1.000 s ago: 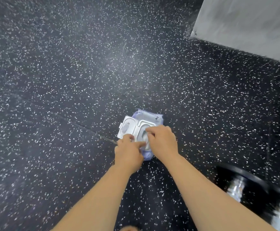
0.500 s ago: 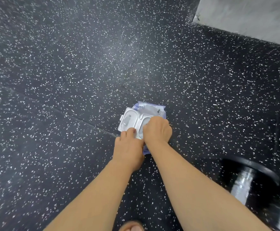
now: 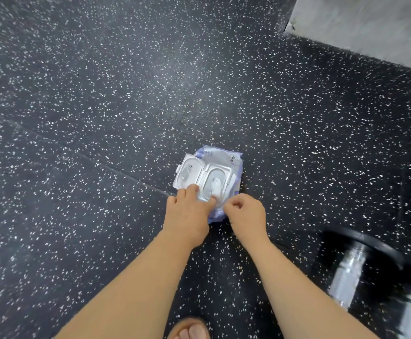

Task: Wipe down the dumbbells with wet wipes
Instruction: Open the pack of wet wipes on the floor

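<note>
Two bare arms show from the lower edge of the view up to the hands. The left forearm point(image 3: 136, 289) and the right forearm point(image 3: 304, 289) are uncovered along all of their visible length, smooth, broad at the bottom edge and narrowing toward the wrists. The left hand point(image 3: 187, 216) is bare, with a wide rounded back and short fingers. The right hand point(image 3: 247, 214) is bare too, its knuckles standing out as small rounded bumps. At the bottom edge a foot point(image 3: 191, 330) shows only its toes, with pale nails; whether a sandal edge runs round them cannot be told.
</note>
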Tool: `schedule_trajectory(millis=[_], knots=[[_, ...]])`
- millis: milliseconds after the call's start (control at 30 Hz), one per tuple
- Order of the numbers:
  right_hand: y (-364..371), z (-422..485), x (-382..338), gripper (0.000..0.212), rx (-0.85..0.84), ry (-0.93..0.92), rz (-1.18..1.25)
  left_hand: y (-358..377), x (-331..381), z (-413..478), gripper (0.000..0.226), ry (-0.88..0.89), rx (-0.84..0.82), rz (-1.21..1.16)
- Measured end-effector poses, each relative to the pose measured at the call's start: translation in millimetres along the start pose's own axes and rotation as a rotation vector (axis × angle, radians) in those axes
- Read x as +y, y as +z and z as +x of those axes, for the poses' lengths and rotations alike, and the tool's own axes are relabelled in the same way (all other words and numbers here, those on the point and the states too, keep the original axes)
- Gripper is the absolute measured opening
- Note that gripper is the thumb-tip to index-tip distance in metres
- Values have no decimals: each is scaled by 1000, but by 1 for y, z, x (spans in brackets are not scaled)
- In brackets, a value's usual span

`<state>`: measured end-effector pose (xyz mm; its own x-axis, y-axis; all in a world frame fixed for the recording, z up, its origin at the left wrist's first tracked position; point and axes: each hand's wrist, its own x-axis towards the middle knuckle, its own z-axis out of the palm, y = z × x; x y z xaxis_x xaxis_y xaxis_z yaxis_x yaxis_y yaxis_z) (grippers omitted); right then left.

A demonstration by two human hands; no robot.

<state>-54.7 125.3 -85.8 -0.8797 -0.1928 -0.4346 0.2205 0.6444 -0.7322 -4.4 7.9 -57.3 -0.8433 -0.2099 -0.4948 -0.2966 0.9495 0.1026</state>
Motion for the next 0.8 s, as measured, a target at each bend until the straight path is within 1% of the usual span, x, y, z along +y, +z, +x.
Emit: schedule_trajectory(millis=[67,133,267,333,367,433,500,567,667,733,800], knots=[[-3,5,-1,18,53,6,70,0,1,0,63,-6,-11,15],[-2,15,-12,20,78,-10,67,-1,1,1,61,-10,-13,14],[11,34,-35,36,79,51,-155,-1,3,1,58,-21,-7,8],[15,38,-40,31,63,67,-248,0,3,1,54,-22,1,8],[14,38,-41,26,56,73,-250,0,3,1,51,-24,4,5],[7,33,-37,23,69,74,-139,-1,3,1,49,-26,11,5],[-2,18,-26,27,108,77,40,-1,3,1,52,-22,9,13],[-8,-1,-11,25,126,103,117,-2,4,1,50,-22,5,19],[-12,-10,-2,17,112,145,160,-3,5,-1,42,-30,1,28],[-12,-3,-12,7,96,114,170,-3,5,-1,40,-36,-2,25],[-8,8,-26,27,89,24,35,-3,5,0,41,-39,-7,19]])
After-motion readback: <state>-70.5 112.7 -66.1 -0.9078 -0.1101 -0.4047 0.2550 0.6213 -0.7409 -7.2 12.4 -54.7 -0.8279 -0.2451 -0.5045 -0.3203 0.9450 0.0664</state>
